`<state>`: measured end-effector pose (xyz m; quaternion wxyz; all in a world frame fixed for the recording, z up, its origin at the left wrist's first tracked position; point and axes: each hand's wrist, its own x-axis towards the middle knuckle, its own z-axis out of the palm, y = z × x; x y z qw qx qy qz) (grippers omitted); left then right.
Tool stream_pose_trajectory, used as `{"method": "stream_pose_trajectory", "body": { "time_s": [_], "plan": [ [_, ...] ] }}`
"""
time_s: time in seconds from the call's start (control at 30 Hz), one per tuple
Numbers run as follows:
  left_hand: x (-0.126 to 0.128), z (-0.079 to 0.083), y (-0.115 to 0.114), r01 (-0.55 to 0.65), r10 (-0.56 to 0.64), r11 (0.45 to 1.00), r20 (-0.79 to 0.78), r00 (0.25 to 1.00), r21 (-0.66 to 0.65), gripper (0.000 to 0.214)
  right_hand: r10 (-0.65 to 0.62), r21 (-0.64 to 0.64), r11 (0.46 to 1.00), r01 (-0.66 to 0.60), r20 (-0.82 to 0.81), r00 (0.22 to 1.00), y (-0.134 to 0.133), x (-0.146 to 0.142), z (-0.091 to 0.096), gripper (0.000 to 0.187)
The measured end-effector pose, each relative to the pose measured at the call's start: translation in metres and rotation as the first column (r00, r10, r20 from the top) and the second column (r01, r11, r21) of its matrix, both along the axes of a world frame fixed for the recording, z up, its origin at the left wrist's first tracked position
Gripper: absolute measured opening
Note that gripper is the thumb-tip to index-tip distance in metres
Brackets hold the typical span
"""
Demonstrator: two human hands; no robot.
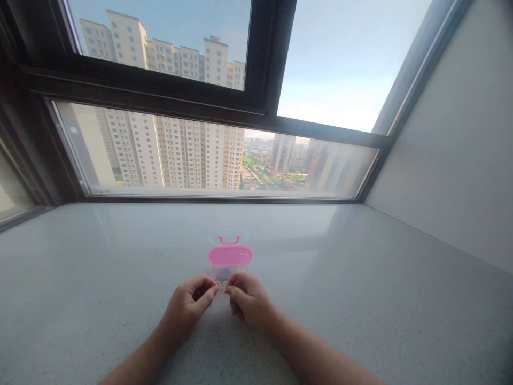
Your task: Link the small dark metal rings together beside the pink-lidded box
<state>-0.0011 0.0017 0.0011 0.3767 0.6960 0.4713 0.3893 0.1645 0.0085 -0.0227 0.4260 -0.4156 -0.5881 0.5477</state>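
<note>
I have left hand (190,307) and right hand (251,302) pinching small pale loops (222,286), nearside of the pink-lidded box (230,258); 1 piece or 2, can't tell. Reads as 2-handed fingertip work; next move likely needs light, even grip. Window frame (262,53) beyond box.

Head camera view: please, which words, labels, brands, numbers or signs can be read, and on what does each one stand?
No text can be read.
Pink oval plastic top of the see-through box: no readable lettering.
Small pale thing between the left hand and the right hand: too small to tell.
Tall beige buildings outside: any signs too blurred to read.
</note>
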Motion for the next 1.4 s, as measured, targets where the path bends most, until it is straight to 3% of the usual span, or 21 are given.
{"method": "stream_pose_trajectory", "body": {
  "time_s": [1.4],
  "plan": [
    [0.0005, 0.0014, 0.0014, 0.005, -0.004, 1.0, 0.004, 1.0, -0.006, 0.024, 0.005, -0.016, 1.0, -0.005, -0.003, 1.0, -0.0011, 0.0003, 0.0012, 0.008]
  ]
}}
